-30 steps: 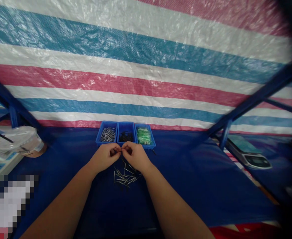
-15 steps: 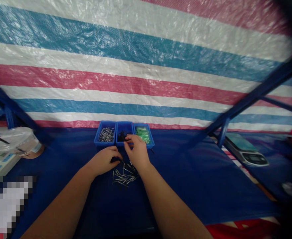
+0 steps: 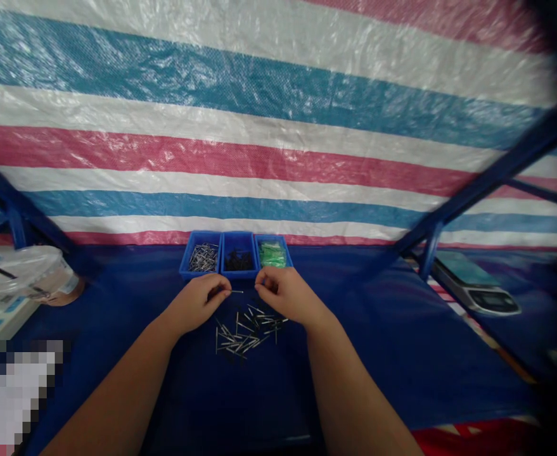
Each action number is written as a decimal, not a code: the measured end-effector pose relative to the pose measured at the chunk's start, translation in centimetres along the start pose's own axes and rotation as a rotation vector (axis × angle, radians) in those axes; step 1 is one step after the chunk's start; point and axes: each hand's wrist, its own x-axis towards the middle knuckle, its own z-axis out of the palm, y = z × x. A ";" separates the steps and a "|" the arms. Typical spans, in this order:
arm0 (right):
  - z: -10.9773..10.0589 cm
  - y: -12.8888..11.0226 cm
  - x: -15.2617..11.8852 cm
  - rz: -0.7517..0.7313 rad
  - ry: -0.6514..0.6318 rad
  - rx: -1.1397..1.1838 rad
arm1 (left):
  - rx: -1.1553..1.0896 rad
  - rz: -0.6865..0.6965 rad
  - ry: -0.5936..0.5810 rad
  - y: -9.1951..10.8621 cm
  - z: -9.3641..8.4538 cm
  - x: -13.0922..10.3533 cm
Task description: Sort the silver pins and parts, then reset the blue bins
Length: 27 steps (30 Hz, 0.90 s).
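Observation:
My left hand (image 3: 206, 299) pinches a thin metal pin (image 3: 237, 292), which points right from the fingertips. Facing it, my right hand (image 3: 278, 291) is closed in front of the green-filled bin; whatever its fingertips hold is too small to make out. Three blue bins stand side by side: the left one (image 3: 204, 275) holds silvery pins, the middle one (image 3: 239, 275) small black pieces, the right one (image 3: 288, 259) green-and-clear pieces. Below my hands a loose pile of metal pins (image 3: 240, 342) lies on the blue table.
A clear round tub (image 3: 35, 272) stands at the left by a white-and-blue box (image 3: 2, 316). Blue metal bars (image 3: 487, 174) slant down on both sides. A scale (image 3: 492, 301) sits at the right. Striped sheeting (image 3: 259, 158) hangs behind the bins.
My right hand has left the middle bin and moved right and slightly down, uncovering the black pieces. A pin now shows at my left fingertips. More of the pile is visible.

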 end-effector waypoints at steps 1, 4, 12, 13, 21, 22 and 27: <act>-0.7 0.3 -0.3 0.032 -0.015 -0.013 | -0.003 -0.009 0.083 -0.1 -0.2 0.0; -2.5 2.0 -1.5 0.196 -0.061 -0.042 | 0.060 -0.076 0.392 -0.8 -0.9 -0.1; -4.3 7.6 -2.7 0.500 -0.002 -0.195 | 0.437 -0.319 0.668 -2.8 -2.6 -0.4; -4.2 8.1 -2.6 0.510 0.027 -0.222 | 0.457 -0.308 0.677 -2.8 -2.6 -0.3; -2.5 9.7 -1.6 0.614 -0.089 -0.222 | 0.220 0.032 0.470 -1.8 -1.7 -0.3; -2.4 9.5 -1.5 0.609 -0.128 -0.218 | 0.170 0.076 0.398 -1.6 -1.6 -0.4; -2.2 7.5 -1.5 0.434 -0.295 -0.109 | 0.055 0.140 0.203 -1.1 -0.8 -0.4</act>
